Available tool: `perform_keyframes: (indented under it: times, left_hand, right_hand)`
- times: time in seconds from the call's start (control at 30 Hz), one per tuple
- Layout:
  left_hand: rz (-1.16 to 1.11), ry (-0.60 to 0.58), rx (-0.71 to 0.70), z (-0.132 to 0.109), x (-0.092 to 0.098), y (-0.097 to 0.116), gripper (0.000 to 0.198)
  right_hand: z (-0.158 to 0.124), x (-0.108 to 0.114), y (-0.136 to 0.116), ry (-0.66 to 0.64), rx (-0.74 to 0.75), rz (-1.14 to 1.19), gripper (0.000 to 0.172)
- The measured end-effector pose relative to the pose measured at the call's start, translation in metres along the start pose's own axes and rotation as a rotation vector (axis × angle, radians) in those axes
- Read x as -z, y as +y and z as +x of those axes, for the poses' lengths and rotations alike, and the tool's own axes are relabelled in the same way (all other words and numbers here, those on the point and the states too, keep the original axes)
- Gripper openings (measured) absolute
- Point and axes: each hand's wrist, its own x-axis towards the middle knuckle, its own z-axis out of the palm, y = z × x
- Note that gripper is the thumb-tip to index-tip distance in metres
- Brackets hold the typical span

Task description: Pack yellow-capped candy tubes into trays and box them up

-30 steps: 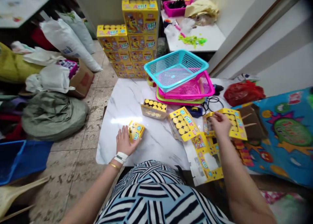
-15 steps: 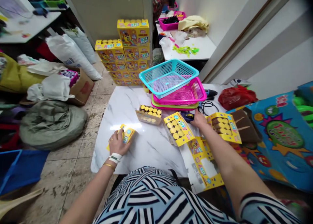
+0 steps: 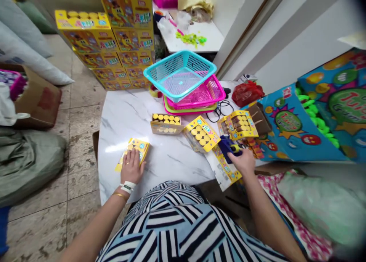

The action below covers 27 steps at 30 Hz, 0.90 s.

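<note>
My left hand (image 3: 132, 169) lies flat with fingers stretched over a small yellow carton (image 3: 139, 147) near the table's left side, covering part of it. My right hand (image 3: 243, 161) is closed on a dark blue tape dispenser (image 3: 225, 147) with a yellow roll, held above a flattened yellow carton (image 3: 225, 169). An open box of yellow-capped tubes (image 3: 167, 124) stands mid-table. Just right of it is a tilted yellow display box (image 3: 201, 135) showing round yellow caps. Another filled yellow box (image 3: 238, 125) sits farther right.
A blue basket (image 3: 180, 77) rests on a pink basket (image 3: 213, 90) at the marble table's (image 3: 122, 105) back. Stacked yellow cartons (image 3: 122, 44) rise behind. On the right are a red plastic bag (image 3: 248, 93) and a blue printed box (image 3: 286, 121). A grey-green sack (image 3: 31, 163) lies on the left floor.
My right hand has brought the tape dispenser from beside the baskets toward me, over the flattened carton. My left hand stays on the small carton, its fingers now flatter. The view has shifted.
</note>
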Motion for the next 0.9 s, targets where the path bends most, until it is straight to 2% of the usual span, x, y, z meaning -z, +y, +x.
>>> perform_keyframes:
  times: [0.1,0.17,0.27,0.37,0.47,0.6,0.73,0.8,0.9]
  left_hand:
    - [-0.061,-0.035,-0.074,0.002,0.004,-0.004,0.060]
    - [-0.105,-0.065,-0.128,0.006,0.008,-0.008,0.053]
    - [-0.163,-0.112,-0.196,0.011,0.014,-0.016,0.043]
    - [-0.209,-0.172,-0.250,0.011,0.019,-0.019,0.038]
    - [-0.241,-0.222,-0.265,0.001,0.026,-0.013,0.037]
    - [-0.326,-0.293,-0.283,-0.024,0.036,0.010,0.036]
    - [-0.362,-0.343,-0.212,-0.041,0.039,0.036,0.049]
    - [-0.329,-0.348,-0.148,-0.038,0.037,0.046,0.052]
    - [-0.281,-0.389,-0.131,-0.022,0.031,0.059,0.043]
  right_hand:
    - [-0.079,0.012,0.004,0.082,-0.027,0.024,0.055]
    - [-0.126,0.004,-0.013,0.088,0.023,0.078,0.051]
    - [-0.180,-0.030,-0.062,0.038,0.166,0.207,0.044]
    - [-0.211,-0.072,-0.117,-0.046,0.322,0.350,0.042]
    - [-0.223,-0.108,-0.150,-0.140,0.448,0.460,0.045]
    - [-0.223,-0.135,-0.156,-0.246,0.544,0.517,0.055]
    - [-0.214,-0.141,-0.148,-0.322,0.602,0.506,0.061]
    - [-0.206,-0.138,-0.146,-0.349,0.631,0.495,0.061]
    - [-0.189,-0.134,-0.143,-0.399,0.694,0.483,0.060]
